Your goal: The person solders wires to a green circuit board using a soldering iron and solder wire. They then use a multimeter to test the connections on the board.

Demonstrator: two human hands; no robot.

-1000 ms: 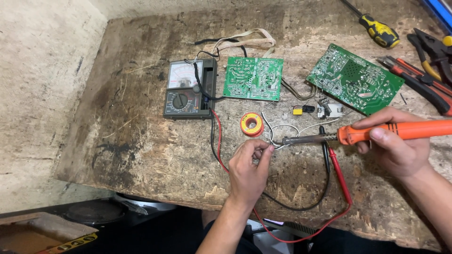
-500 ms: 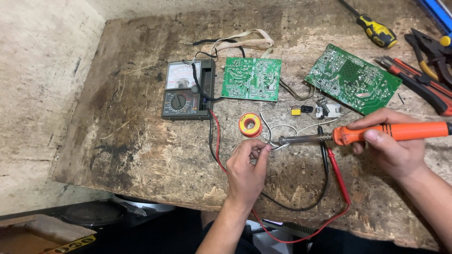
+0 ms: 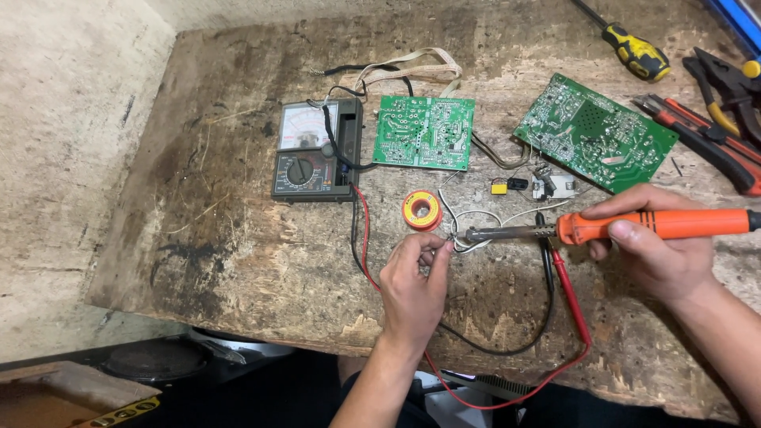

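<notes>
My right hand (image 3: 654, 246) grips an orange-handled soldering iron (image 3: 634, 227); its metal tip points left and meets a thin white wire (image 3: 476, 215) just above the worn wooden bench (image 3: 238, 238). My left hand (image 3: 414, 285) pinches that wire at the spot where the tip touches. A small yellow-and-red solder spool (image 3: 421, 211) lies just above my left hand.
An analog multimeter (image 3: 315, 150) sits at the left with red and black leads (image 3: 567, 293) looping under my hands. Two green circuit boards (image 3: 424, 132) (image 3: 594, 131) lie beyond. A screwdriver (image 3: 630, 47), pliers (image 3: 729, 79) and a cutter (image 3: 697, 131) lie at the far right.
None beyond a slight shift of the view; both hands stay at the wire with the iron's tip on it.
</notes>
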